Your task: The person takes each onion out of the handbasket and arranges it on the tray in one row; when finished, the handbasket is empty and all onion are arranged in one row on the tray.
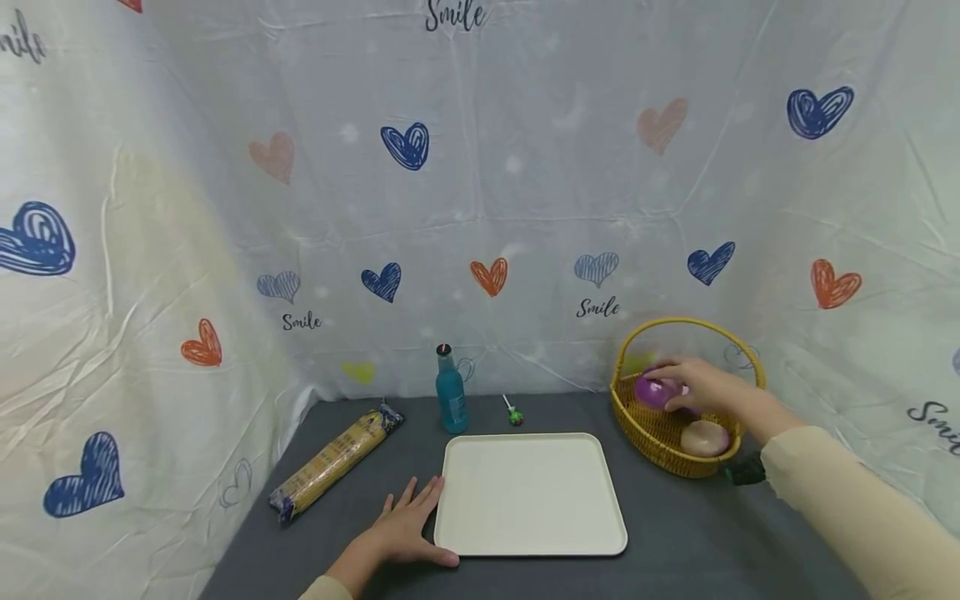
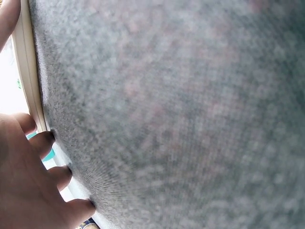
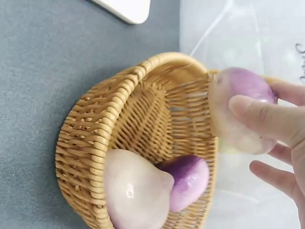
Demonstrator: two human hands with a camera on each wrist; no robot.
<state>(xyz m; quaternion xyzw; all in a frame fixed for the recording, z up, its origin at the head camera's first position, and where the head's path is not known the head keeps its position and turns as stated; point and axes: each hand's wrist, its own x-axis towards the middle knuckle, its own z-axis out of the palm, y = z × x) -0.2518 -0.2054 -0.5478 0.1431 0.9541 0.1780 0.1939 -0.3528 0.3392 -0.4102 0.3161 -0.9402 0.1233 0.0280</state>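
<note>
So the glossy purple-and-cream rounded turnip (image 1: 652, 395) is up at the far left side of the basket, in the right hand (image 1: 701, 383). It's close to a ball, so I can't pick out a real long axis; the purple side faces the head camera, and from the right wrist the cream part sits to the left and bottom. That hand pinches it, thumb on one side and fingers round the other, one finger sticking out loose. Can't tell if it touches the rim. The yellow woven wicker basket (image 1: 647, 440) with its tall arched handle holds two more: a big pale turnip (image 3: 136, 191), its nub pointing right in the right wrist view, and a smaller shiny purple turnip (image 3: 190, 181) right by that nub. A dark green object (image 1: 745, 469) pokes out between basket and sleeve, too hidden to name. Left of the basket is a cream rectangular tray (image 1: 528, 496), wider than deep. The left hand (image 1: 401, 533) lies at its left edge, fingers spread and gripping nothing, thumb by the near left corner. Behind are a green-wrapped lollipop (image 1: 513, 414) and an upright blue bottle (image 1: 452, 398); a long yellow plastic packet (image 1: 336, 462) slants away to the right over the dark grey table (image 1: 547, 579).
</note>
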